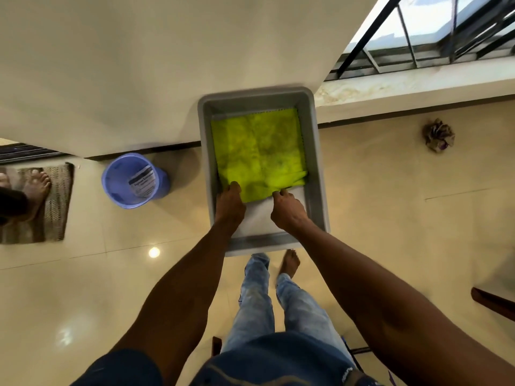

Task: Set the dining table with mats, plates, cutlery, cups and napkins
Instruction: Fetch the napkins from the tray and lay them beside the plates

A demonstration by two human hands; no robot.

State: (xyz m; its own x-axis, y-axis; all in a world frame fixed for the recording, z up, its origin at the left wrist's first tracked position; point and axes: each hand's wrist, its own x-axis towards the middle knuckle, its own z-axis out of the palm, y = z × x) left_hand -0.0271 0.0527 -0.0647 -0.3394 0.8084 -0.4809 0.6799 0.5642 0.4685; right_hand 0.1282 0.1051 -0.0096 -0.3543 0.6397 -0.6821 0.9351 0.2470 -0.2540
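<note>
Mats (257, 151) of bright lime-green cloth, creased and stacked, lie in a grey plastic tub (313, 151) held over a tiled floor; the left hand (230, 204) and right hand (288, 208) each pinch the stack's near edge. Nearby, a blue bucket (131, 181) holds a printed paper.

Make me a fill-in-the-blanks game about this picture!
1. The cloth in the tub is bright ____.
2. Both hands, left hand and right hand, pinch the cloth's near ____.
3. The blue ____ stands on the floor, left of the tub.

Missing words: green; edge; bucket
</note>
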